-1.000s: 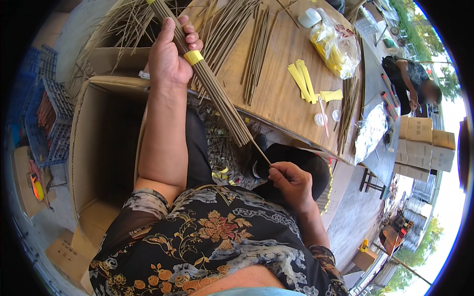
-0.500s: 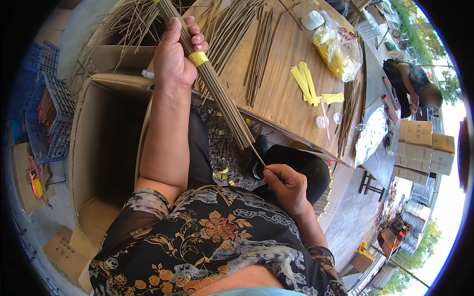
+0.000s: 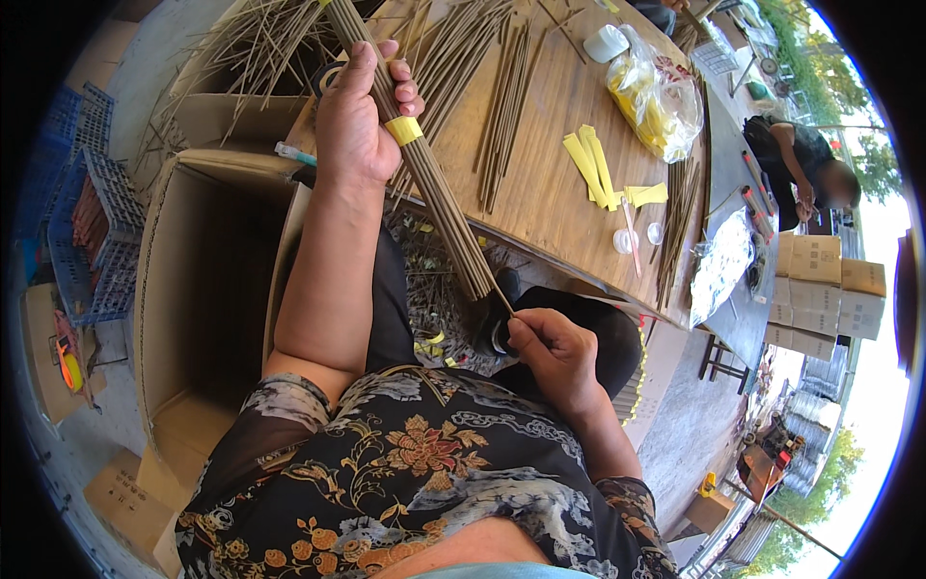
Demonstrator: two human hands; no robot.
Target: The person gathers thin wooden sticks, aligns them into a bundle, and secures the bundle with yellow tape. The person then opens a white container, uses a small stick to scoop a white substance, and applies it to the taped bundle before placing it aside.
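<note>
My left hand (image 3: pixel 353 135) is closed round a long bundle of thin brown incense sticks (image 3: pixel 442 212), wrapped with a yellow paper band (image 3: pixel 405 128) just below the fingers. The bundle slants down to the right over my lap, and its upper end runs out of view. From its lower end one single stick (image 3: pixel 503 297) pokes out. My right hand (image 3: pixel 558 355) pinches that stick's tip between thumb and fingers. Loose incense sticks (image 3: pixel 503 116) lie in rows on the wooden table (image 3: pixel 550 188) ahead, near yellow paper strips (image 3: pixel 590 166).
A deep open cardboard box (image 3: pixel 217 280) stands at my left, with blue plastic crates (image 3: pixel 106 241) beyond it. On the table are a plastic bag of yellow strips (image 3: pixel 656 106), a white jar (image 3: pixel 606 43) and small clear lids. A co-worker (image 3: pixel 796 159) bends over at the far right, near stacked cartons (image 3: pixel 810 289).
My left hand has shifted slightly right with the bundle. My right hand has moved a little up and left, still pinching the protruding stick.
</note>
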